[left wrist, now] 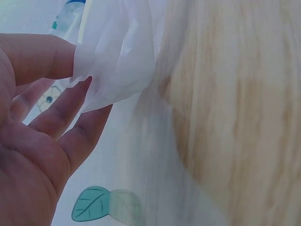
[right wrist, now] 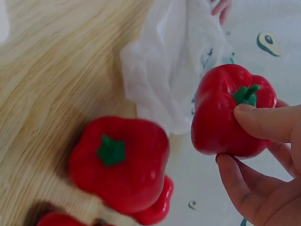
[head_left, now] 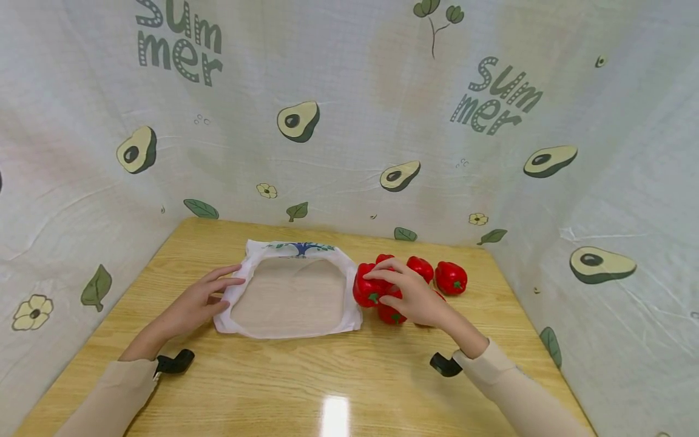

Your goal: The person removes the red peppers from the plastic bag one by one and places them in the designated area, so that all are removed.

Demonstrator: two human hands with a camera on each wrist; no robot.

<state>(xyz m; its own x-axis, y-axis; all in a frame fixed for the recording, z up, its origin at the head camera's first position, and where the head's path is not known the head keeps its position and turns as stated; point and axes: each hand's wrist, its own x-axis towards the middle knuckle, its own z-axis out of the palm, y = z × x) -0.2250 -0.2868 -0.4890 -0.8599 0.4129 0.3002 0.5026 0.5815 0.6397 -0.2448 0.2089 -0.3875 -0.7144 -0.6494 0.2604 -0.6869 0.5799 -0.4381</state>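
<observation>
My right hand (head_left: pixel 417 297) grips a red bell pepper (right wrist: pixel 221 122) with a green stem, thumb beside the stem and fingers underneath. This pepper is just off the right rim of a white plastic bag (head_left: pixel 349 315), which lies with its mouth spread wide. A blue and green tree print shows on the bag's far edge. At the bag's left edge, my left hand (head_left: pixel 202 303) pinches the thin plastic (left wrist: pixel 117 56) between thumb and fingers. Close below the right hand another red bell pepper (right wrist: pixel 124 162) stands on the table, stem up.
More red bell peppers (head_left: pixel 451 278) stand in a cluster on the right of the wooden table (head_left: pixel 262 388), partly hidden by the right hand. A white cloth (head_left: pixel 338 152) printed with avocados and leaves hangs behind the table and along both sides.
</observation>
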